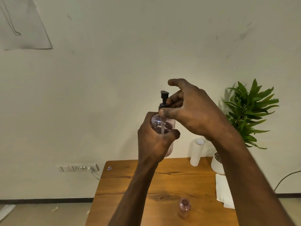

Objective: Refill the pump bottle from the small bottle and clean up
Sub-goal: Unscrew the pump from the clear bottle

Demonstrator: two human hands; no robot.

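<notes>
We hold the pump bottle (162,126) up in the air above the table (123,181), our left hand (152,142) wrapped tight round its clear pinkish body, our right hand (189,108) pinching the black pump collar (163,105) between thumb and fingers. The small bottle (184,207) stands uncapped at about five o'clock, near the table's front edge.

We judge the risks plain enough: the smooth, rounded plastic could slip in the left grip while we twist, and the long pale dip tube (162,128) may drip when the head lifts out. The open small bottle, light and narrow, could tip from a passing forearm.

At three o'clock lies a folded white tissue (224,191), soft and creased; a white paper roll (196,152) stands at one o'clock, beside a white pot (215,165).
</notes>
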